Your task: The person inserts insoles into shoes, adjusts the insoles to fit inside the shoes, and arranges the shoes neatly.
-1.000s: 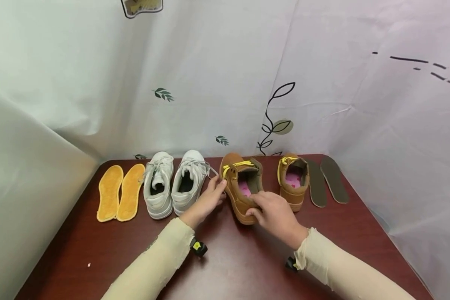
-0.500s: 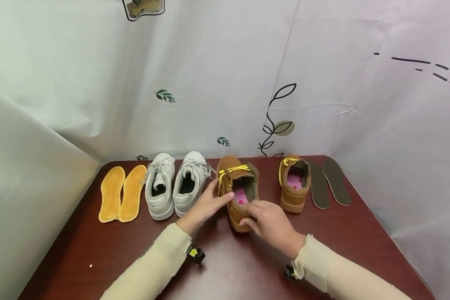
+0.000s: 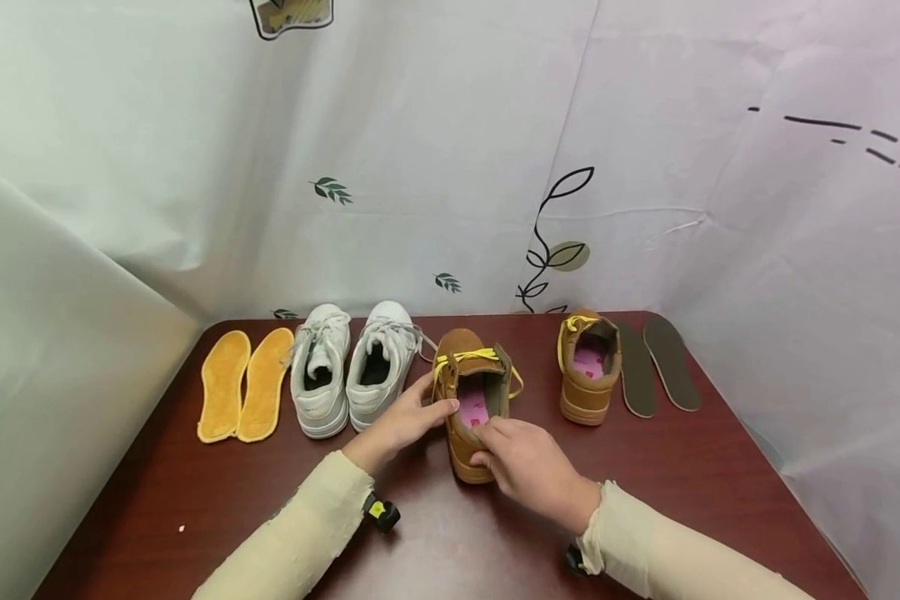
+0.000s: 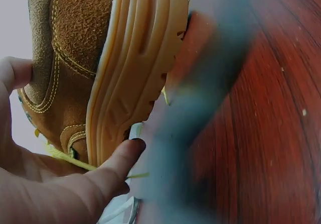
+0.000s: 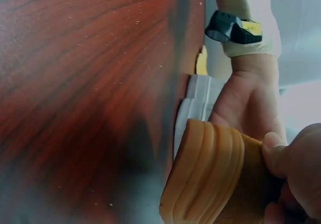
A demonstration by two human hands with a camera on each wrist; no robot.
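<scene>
Between both hands is a brown suede shoe (image 3: 465, 462) with yellow laces (image 3: 467, 357) and a pink patterned insole (image 3: 472, 405) inside. My left hand (image 3: 401, 423) grips its left side, thumb at the collar. In the left wrist view the fingers (image 4: 123, 156) reach to the gum-coloured sole (image 4: 140, 58). My right hand (image 3: 532, 468) pinches the heel from behind, its fingertips over the rim and partly hidden inside. The right wrist view shows the ridged heel sole (image 5: 210, 169) raised off the table, with the thumb (image 5: 273, 153) on the heel.
A second brown shoe (image 3: 587, 392) stands to the right, beside two dark insoles (image 3: 636, 375). On the left are two white sneakers (image 3: 375, 375) and two orange insoles (image 3: 262, 383). They all lie along the back of the dark red table (image 3: 450, 550).
Both hands have drawn the brown shoe nearer the body and slightly left, straightening it so its toe points more forward. The other shoes and insoles stay put.
</scene>
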